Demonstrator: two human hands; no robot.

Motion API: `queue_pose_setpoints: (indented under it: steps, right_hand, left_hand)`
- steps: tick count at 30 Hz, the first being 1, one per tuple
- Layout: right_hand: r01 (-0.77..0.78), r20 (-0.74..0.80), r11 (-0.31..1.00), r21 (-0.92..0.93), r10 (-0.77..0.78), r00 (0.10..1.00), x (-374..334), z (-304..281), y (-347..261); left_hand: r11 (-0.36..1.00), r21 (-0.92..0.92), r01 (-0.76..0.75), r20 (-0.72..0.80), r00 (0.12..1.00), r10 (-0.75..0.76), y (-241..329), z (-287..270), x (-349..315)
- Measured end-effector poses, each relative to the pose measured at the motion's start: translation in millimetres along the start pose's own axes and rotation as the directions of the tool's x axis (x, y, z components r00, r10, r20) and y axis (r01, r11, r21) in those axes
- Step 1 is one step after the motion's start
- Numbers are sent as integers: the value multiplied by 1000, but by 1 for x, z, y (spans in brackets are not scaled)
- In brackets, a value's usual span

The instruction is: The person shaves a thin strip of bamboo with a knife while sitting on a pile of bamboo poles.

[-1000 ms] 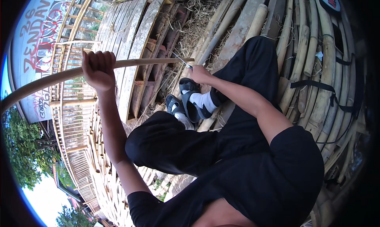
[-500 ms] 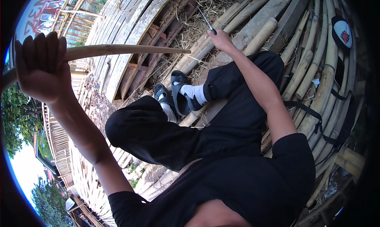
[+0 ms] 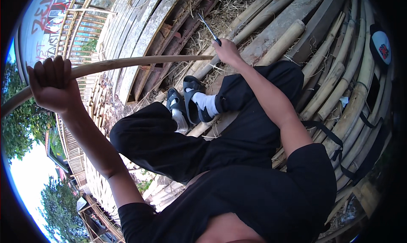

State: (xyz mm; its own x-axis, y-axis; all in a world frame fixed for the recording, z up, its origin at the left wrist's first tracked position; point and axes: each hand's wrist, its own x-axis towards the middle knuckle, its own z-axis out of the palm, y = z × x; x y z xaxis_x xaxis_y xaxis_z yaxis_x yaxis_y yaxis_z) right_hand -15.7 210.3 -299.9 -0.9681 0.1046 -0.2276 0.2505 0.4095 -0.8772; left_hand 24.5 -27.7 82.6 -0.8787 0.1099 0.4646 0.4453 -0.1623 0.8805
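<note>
My left hand (image 3: 55, 86), raised at the left, is closed in a fist round a long curved bamboo strip (image 3: 135, 61). The strip runs out past both sides of the fist and tapers to a tip near my right hand. In my right hand (image 3: 227, 52) is a slim knife (image 3: 209, 29), gripped by its dark handle. Its narrow blade points up and to the left, away from me, and stands apart from the strip. Below the strip are my sandalled feet (image 3: 193, 101) in white socks.
Bamboo poles (image 3: 282, 41) and timbers lie along the right, with a dark cap (image 3: 380, 46) and a black strap (image 3: 326, 126) on them. Beyond my feet are weathered planks (image 3: 131, 29) and dry shavings (image 3: 231, 7). A bamboo fence (image 3: 89, 20) stands at the far left.
My left hand has come lower and slightly right in the view, with the bamboo strip. My right hand and the knife have shifted a little left and down. Both grips stay the same.
</note>
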Motion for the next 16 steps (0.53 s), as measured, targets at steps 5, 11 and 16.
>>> queue_pose_setpoints:
  steps: [5,11,16]
  right_hand:
    - [50,51,996,70,-54,997,4,7,-10]
    - [19,99,998,52,-24,995,-6,12,-10]
    - [-10,140,1000,9,8,990,-11,13,-8]
  left_hand:
    - [966,258,-24,-292,951,102,-10,25,10]
    - [995,65,81,193,977,-92,-1,16,28]
    - [987,139,85,114,988,-101,6,-19,28]
